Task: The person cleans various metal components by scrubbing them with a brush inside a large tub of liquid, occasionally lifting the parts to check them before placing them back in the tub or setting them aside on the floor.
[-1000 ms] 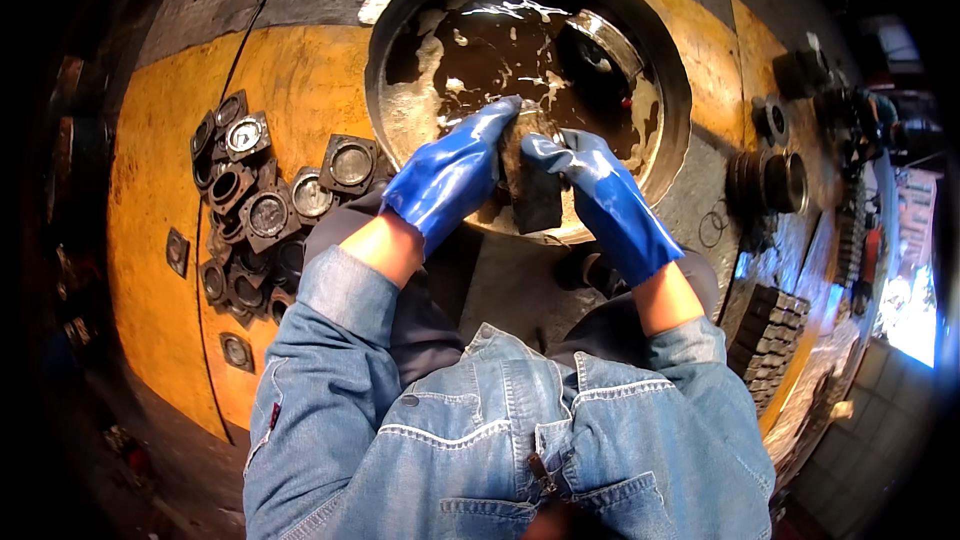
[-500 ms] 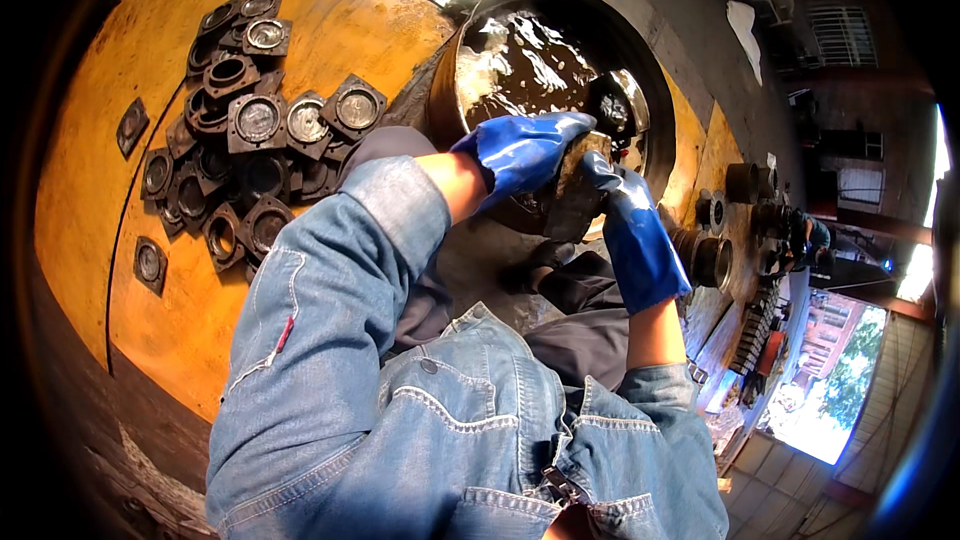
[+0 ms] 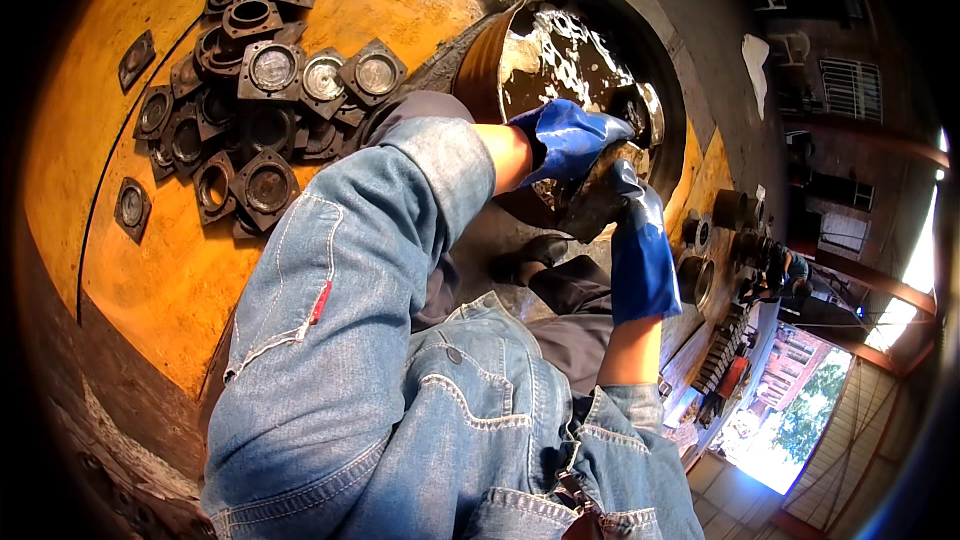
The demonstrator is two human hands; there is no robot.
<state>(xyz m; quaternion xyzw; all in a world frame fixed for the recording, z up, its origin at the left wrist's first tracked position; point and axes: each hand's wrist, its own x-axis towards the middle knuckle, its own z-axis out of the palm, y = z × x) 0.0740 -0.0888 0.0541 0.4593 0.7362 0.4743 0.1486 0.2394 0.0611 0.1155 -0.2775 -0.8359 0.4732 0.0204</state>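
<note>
Both my hands wear wet blue rubber gloves. My left hand (image 3: 572, 140) and my right hand (image 3: 638, 210) close together around a dark, wet metal part (image 3: 597, 198), holding it over the near rim of a round metal basin (image 3: 480, 50) filled with dark, shiny liquid. My denim sleeves fill the lower middle of the view and hide the ground under the basin's near side.
A pile of several square-flanged metal housings (image 3: 250, 100) lies on the orange floor (image 3: 150, 280) to the left. More round metal parts (image 3: 715, 240) and a row of small parts (image 3: 722, 350) sit to the right. My dark shoe (image 3: 530, 258) rests below the basin.
The view has swung so the basin sits upper right and the pile of housings upper left. My hands have lifted the dark part from the liquid toward the basin's near rim.
</note>
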